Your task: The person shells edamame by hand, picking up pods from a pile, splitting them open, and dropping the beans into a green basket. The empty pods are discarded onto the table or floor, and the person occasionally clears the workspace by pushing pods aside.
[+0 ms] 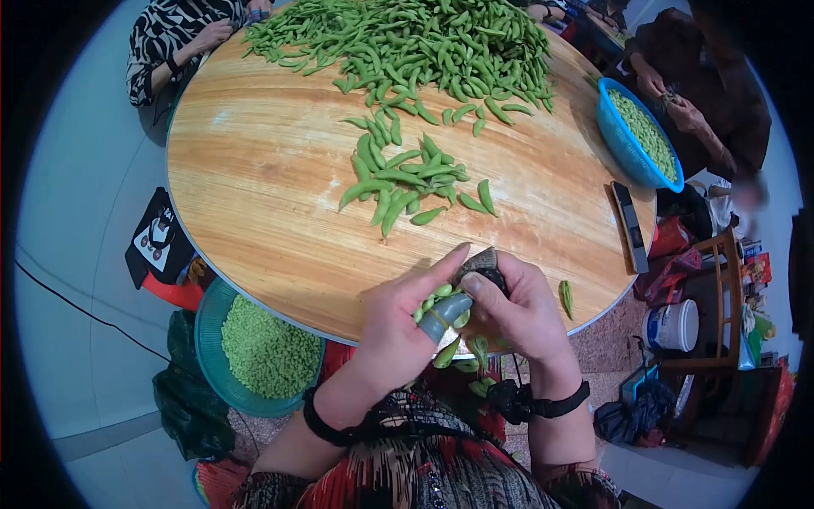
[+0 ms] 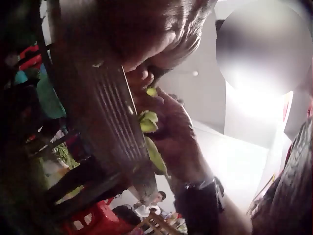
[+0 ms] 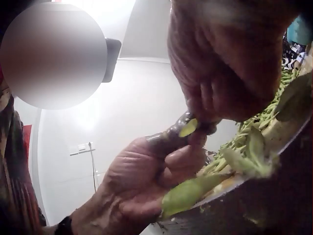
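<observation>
Just over the table's near edge, my two hands meet. My left hand point(image 1: 394, 318) holds several light green soybeans point(image 1: 431, 303) against its palm; a grey cover point(image 1: 443, 317) with a yellow band wraps its thumb. My right hand point(image 1: 532, 310) bends its thumb and fingers inward beside it, pinching at a soybean pod that the fingers mostly hide. A dark cover point(image 1: 482, 261) sits at its fingertips. In the right wrist view, a pale green bean point(image 3: 188, 128) shows at the left thumb. Green pods point(image 1: 445, 352) hang blurred below the hands.
Whole pods point(image 1: 398, 182) lie mid-table point(image 1: 263, 204), with a large heap point(image 1: 441, 42) behind. A blue basket point(image 1: 606, 119) of shelled beans and a dark phone point(image 1: 629, 227) are at right. A green basin point(image 1: 212, 339) of beans stands lower left. Other people sit around the table.
</observation>
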{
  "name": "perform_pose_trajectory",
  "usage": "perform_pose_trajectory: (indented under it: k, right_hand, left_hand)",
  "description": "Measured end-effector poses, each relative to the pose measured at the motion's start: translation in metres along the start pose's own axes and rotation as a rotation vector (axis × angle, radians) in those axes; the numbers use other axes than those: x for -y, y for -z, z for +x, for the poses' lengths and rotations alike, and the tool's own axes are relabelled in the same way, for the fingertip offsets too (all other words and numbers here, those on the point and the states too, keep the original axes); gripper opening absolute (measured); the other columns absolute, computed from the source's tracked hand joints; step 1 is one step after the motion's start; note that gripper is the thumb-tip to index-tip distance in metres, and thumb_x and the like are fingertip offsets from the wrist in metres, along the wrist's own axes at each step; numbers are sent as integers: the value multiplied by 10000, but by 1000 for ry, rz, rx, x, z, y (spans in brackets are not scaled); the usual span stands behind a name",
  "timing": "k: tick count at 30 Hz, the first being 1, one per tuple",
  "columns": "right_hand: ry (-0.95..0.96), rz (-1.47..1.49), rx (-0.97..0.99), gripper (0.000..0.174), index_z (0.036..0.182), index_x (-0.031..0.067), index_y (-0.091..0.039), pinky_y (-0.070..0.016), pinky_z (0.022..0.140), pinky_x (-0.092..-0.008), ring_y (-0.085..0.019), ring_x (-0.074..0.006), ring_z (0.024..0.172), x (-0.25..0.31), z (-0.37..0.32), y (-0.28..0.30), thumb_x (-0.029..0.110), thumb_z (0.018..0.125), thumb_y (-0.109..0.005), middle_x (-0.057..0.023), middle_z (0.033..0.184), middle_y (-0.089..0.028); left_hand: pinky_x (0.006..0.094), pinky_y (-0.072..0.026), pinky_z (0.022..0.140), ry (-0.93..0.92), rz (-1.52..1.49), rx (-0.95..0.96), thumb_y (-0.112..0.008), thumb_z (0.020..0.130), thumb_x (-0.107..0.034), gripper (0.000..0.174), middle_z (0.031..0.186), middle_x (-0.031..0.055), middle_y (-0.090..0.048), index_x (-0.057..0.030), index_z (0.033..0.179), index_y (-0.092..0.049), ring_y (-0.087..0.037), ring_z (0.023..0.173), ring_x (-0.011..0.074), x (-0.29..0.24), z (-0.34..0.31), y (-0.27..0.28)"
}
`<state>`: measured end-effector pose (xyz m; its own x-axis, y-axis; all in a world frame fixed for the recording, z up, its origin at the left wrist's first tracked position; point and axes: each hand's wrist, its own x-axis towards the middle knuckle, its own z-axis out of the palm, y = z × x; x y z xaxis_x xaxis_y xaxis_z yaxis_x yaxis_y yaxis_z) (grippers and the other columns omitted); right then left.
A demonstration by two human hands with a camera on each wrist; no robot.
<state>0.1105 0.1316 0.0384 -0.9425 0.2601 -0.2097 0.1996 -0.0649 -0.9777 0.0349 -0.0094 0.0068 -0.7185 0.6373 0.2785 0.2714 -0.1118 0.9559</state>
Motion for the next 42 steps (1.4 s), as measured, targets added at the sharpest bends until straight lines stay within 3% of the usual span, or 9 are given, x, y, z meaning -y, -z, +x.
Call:
perform_pose_trajectory:
  k: [6, 11, 20, 26, 29, 31, 36, 38, 42]
  right_hand:
    - [80, 103, 38, 136, 897, 27, -542, -361, 473, -195, -438, -42, 522, -4, -2, -5, 162, 900, -565, 25, 620, -497]
    - [-146, 584, 36, 92, 862, 52, -529, -305, 421, -184, -369, -35, 465, -5, -2, -4, 131, 897, -558, 42, 570, -435]
    - [-290, 991, 37, 105, 818, 76, -499, -210, 345, -163, -293, -15, 382, -12, -6, -14, 128, 897, -546, 45, 539, -416]
    - [-52, 666, -206, 108, 830, 57, -558, -262, 368, -173, -340, -26, 409, 6, -11, 3, 145, 893, -557, 34, 563, -467]
    - [-58, -159, 499, 214, 773, 4, -617, -396, 475, -272, -528, -126, 502, 24, -13, 22, 201, 855, -593, -34, 607, -588]
    - [131, -528, 281, 231, 775, -7, -614, -417, 504, -326, -561, -199, 534, 25, 5, 13, 214, 840, -596, -85, 621, -603]
    - [257, -1374, -178, 319, 730, -20, -620, -496, 620, -415, -622, -333, 686, 29, 61, -19, 283, 819, -580, -205, 709, -625]
    - [252, -1402, -142, 303, 729, -17, -622, -504, 628, -409, -627, -328, 693, 32, 72, -25, 269, 814, -574, -203, 718, -628]
    - [222, -1506, -146, 228, 733, -5, -633, -513, 634, -401, -635, -317, 703, 18, 82, -21, 213, 773, -575, -189, 722, -633]
  left_hand:
    - [274, -477, 715, 451, -537, 226, -615, 816, -56, 450, 978, 101, -666, -86, 1256, -528, -612, 840, 110, -1, 2, 16]
    - [263, -477, 609, -184, 257, 85, -618, 735, 33, 404, 808, 77, -649, -59, 1128, -613, -621, 672, 192, -4, -5, 5]
    - [325, -485, 581, -325, 245, -85, -597, 748, -2, 216, 823, 133, -624, -40, 960, -581, -627, 688, 262, -5, -4, -8]
    - [194, -357, 472, 392, -448, 59, -573, 818, -28, 169, 715, 37, -536, -40, 968, -495, -476, 578, 79, -4, -7, 9]
    - [176, -283, 427, 408, -837, -75, -536, 886, -186, 177, 716, 11, -492, -55, 995, -486, -398, 532, 58, -10, -21, 40]
    - [176, -285, 424, 333, -873, -290, -512, 903, -217, 196, 745, 11, -504, -53, 1008, -489, -406, 543, 57, -8, -42, 73]
    - [191, -412, 552, 143, -314, -658, -539, 873, -71, 148, 820, 14, -548, -51, 1019, -527, -501, 642, 95, 47, -109, 159]
    - [263, -471, 725, 577, 444, -352, -564, 832, -23, 233, 980, 86, -578, -21, 1065, -559, -576, 821, 186, 88, -138, 194]
    - [292, -433, 869, 559, 1222, -252, -565, 810, -2, 290, 1139, 163, -532, 2, 1100, -567, -546, 1029, 258, 106, -163, 210]
